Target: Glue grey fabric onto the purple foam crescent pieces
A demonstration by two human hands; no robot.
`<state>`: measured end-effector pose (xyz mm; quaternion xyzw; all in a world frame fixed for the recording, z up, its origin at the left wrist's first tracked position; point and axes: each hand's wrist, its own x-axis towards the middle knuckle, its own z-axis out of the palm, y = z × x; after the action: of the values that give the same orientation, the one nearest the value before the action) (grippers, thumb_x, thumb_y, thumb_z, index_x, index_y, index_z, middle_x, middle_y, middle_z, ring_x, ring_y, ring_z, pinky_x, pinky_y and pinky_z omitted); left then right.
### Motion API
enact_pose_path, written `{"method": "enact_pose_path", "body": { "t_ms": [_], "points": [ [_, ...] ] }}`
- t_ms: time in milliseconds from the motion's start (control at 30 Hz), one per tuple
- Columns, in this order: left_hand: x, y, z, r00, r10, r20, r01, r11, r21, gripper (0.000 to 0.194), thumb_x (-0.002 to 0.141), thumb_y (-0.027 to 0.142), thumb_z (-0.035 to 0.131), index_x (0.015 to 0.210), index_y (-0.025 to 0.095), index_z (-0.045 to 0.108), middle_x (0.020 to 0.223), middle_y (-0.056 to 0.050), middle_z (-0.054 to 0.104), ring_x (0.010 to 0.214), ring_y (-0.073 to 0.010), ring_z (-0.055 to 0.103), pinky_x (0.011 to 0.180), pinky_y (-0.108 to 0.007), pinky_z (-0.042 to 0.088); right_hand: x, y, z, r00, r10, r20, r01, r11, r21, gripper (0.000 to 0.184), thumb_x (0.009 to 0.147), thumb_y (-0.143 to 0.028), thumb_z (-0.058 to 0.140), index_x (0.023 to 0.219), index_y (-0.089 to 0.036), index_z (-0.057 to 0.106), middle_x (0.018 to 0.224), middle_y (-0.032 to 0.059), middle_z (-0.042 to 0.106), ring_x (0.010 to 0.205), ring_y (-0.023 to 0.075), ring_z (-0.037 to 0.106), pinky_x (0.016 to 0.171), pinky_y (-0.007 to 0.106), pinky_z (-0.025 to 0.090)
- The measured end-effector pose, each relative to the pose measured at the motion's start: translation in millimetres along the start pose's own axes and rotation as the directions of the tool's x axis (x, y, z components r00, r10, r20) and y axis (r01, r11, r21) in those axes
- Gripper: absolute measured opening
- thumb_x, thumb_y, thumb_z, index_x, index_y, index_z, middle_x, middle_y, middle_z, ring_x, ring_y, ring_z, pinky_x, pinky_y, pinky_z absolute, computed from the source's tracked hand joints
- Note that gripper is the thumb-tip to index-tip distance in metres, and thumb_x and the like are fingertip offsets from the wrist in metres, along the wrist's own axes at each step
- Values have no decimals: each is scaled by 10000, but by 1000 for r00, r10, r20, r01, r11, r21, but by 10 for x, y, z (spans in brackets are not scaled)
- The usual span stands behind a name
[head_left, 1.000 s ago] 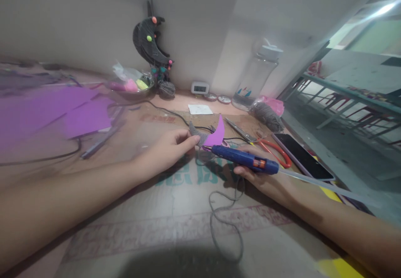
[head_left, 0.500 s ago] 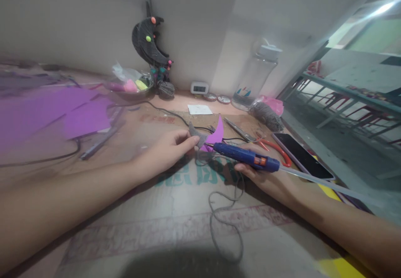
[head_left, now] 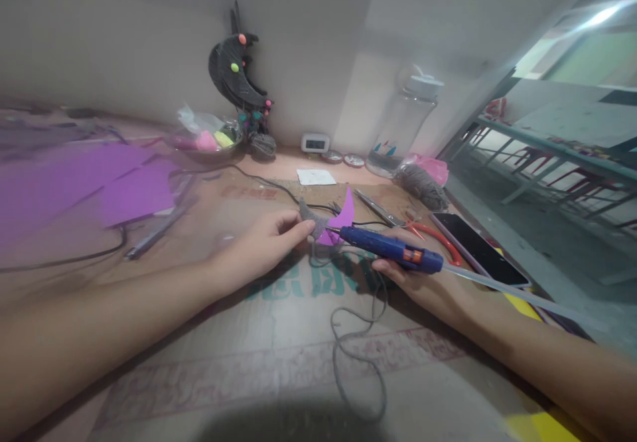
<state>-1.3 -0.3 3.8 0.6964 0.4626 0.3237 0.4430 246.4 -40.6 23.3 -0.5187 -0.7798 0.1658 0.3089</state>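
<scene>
Between thumb and fingers, my left hand (head_left: 279, 236) pinches a small crescent (head_left: 343, 217) of purple card, its left part wrapped in grey yarn. My right hand (head_left: 405, 263) is closed around a blue hot glue gun (head_left: 388, 245), which points left. The gun's metal nozzle is at the crescent, near where the grey wrapping meets the bare purple; whether it touches, I cannot tell. A clear glue stick (head_left: 490, 283) juts from the gun's back end. Loose grey yarn (head_left: 343, 349) trails from the crescent down over the board.
Beyond my right hand lie red-handled scissors (head_left: 438, 236), a phone (head_left: 480, 249) and a grey yarn ball (head_left: 423, 186). A clear bottle (head_left: 403, 127) stands behind. Purple sheets (head_left: 134, 190) are at left, near a bowl (head_left: 206, 153). A dark crescent ornament (head_left: 229, 73) leans by the wall.
The view has shifted very slightly. Both hands keep their holds, and the nozzle stays at the crescent.
</scene>
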Motion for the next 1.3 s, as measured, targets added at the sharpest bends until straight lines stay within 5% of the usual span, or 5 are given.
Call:
{"method": "enact_pose_path", "body": {
  "t_ms": [567, 867, 1067, 1300],
  "points": [
    [18, -25, 9, 999, 29, 13, -29, 999, -14, 360, 887, 490, 486, 735, 182, 594, 621, 32, 552, 488, -99, 407, 468, -219, 281, -9, 75, 48, 998, 10, -68, -6, 999, 53, 215, 783, -445, 666, 886, -256, 654, 832, 38, 689, 736, 251, 661, 613, 381, 555],
    [38, -53, 24, 998, 55, 25, -55, 998, 11, 375, 886, 500, 471, 752, 179, 611, 696, 4, 604, 627, -145, 518, 561, -237, 364, -12, 43, 16, 997, 48, -61, -51, 998, -44, 234, 778, -372, 663, 938, -203, 646, 896, 70, 708, 798, 240, 675, 709, 356, 563],
    [29, -61, 14, 997, 76, 21, -77, 996, 40, 381, 887, 507, 476, 724, 184, 596, 669, 19, 580, 605, -136, 505, 542, -233, 347, 9, 35, -4, 993, 69, -93, -78, 993, -91, 220, 791, -371, 630, 934, -203, 643, 856, 57, 706, 755, 225, 667, 633, 312, 534],
    [88, -139, 5, 997, 75, 27, -74, 996, -42, 381, 906, 500, 455, 715, 185, 552, 688, 8, 580, 660, -148, 535, 631, -264, 390, 12, 135, -71, 992, 64, -105, -66, 998, -7, 340, 887, -461, 470, 705, -212, 615, 708, 28, 613, 669, 185, 596, 650, 303, 478]
  ]
}}
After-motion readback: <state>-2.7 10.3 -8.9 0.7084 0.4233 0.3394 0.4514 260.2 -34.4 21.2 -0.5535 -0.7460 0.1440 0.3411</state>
